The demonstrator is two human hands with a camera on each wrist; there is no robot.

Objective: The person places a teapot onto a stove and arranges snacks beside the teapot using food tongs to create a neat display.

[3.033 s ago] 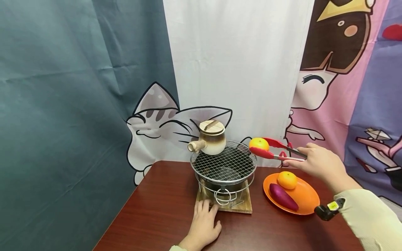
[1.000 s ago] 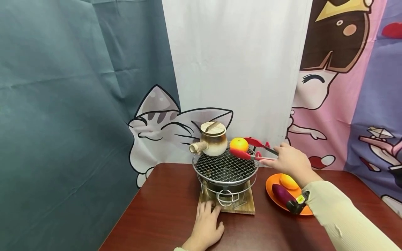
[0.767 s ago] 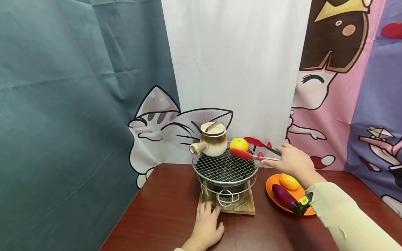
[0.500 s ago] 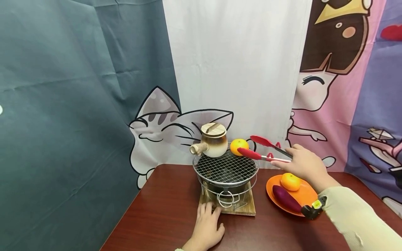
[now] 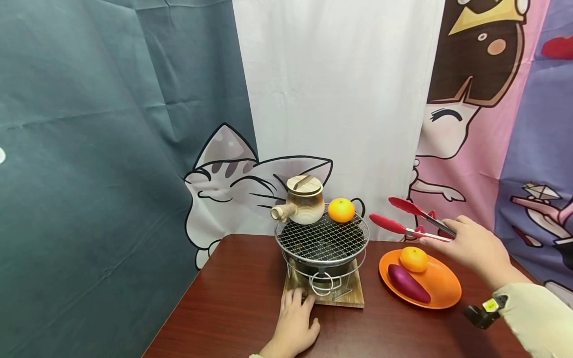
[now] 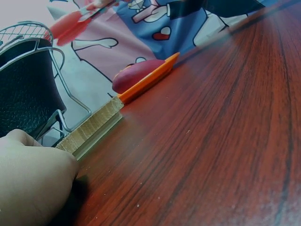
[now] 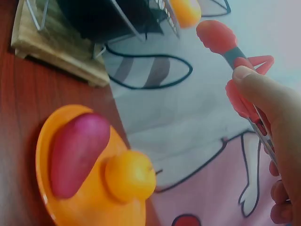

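My right hand (image 5: 474,248) holds red-tipped tongs (image 5: 405,221) above the orange plate (image 5: 447,283); their tips stand apart with nothing between them. One mandarin orange (image 5: 341,210) sits on the round wire grill rack (image 5: 322,241), right of a clay pot (image 5: 309,208) with a wooden lid and side handle. On the plate lie a second mandarin (image 5: 414,259) and a purple eggplant-shaped vegetable (image 5: 408,283). My left hand (image 5: 293,323) rests with relaxed fingers at the front left edge of the wooden board (image 5: 353,297) under the grill.
The black grill bowl (image 6: 28,84) stands in a wire frame on the board, with a ring handle (image 5: 320,283) at the front. A printed cloth (image 5: 349,99) hangs behind the dark red table (image 5: 233,298). The table's left edge runs diagonally toward the front.
The tongs carried the mandarin left onto the rack beside the pot, then spread and let it go. My right hand has since drawn back to the right with them. The left hand stayed put.
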